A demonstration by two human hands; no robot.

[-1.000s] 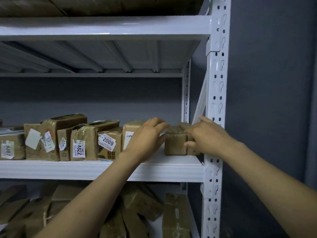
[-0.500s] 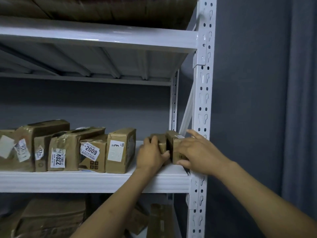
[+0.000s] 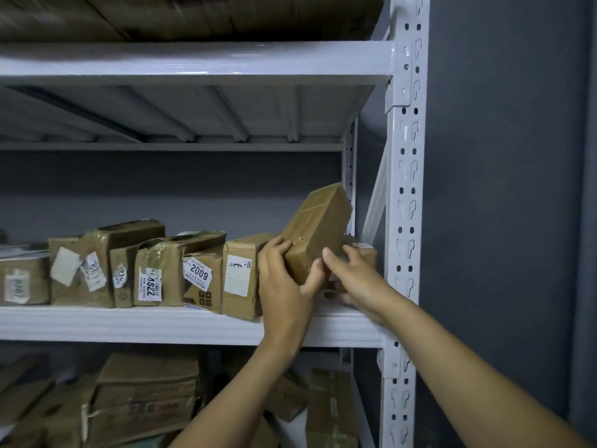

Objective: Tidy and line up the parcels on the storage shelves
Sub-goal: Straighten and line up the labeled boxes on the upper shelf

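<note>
1. Forearms rose from below to the middle shelf (image 3: pixel 161 324); my left hand (image 3: pixel 286 282) gripped the lower end of a brown parcel (image 3: pixel 318 231), thumb on its front face.
2. My right hand (image 3: pixel 355 279) curled round a smaller parcel (image 3: pixel 366 253) beside the post (image 3: pixel 405 221).
3. The brown parcel was tilted above the shelf's right end, its long axis rising up and to the right.

- Open headroom above parcel row (image 3: pixel 145 273), up to upper shelf (image 3: pixel 193 63).
- Along middle shelf (image 3: pixel 129 324), the row stands packed box against box.
- Right end blocked: tilted parcel (image 3: pixel 318 231), small parcel (image 3: pixel 366 257) beside upright post (image 3: pixel 407 189).
</note>
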